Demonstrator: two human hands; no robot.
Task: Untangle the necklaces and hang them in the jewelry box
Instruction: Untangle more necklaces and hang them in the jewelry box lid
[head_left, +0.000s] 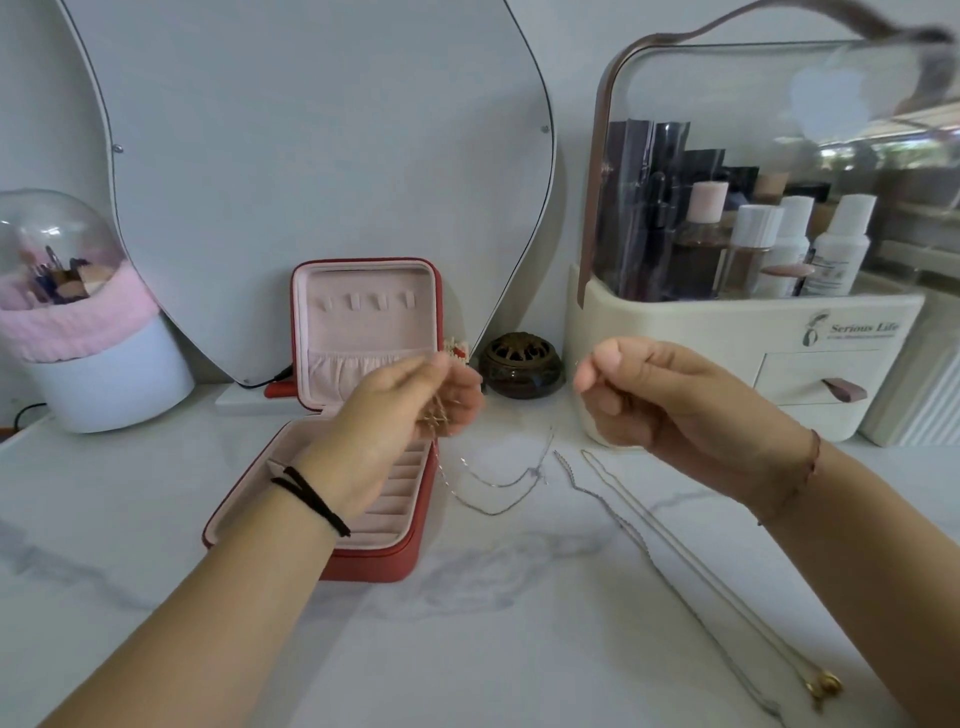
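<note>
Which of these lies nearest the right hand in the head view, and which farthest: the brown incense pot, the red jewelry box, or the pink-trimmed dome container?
Measured from the right hand:
1. Brown incense pot, just to its left.
2. Red jewelry box, farther left, under the left hand.
3. Pink-trimmed dome container, at the far left edge.

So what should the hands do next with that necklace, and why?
Probably lift the thin chain toward the hooks in the open jewelry box lid: the left hand and right hand pinch its ends, and the hooks look empty.
</note>
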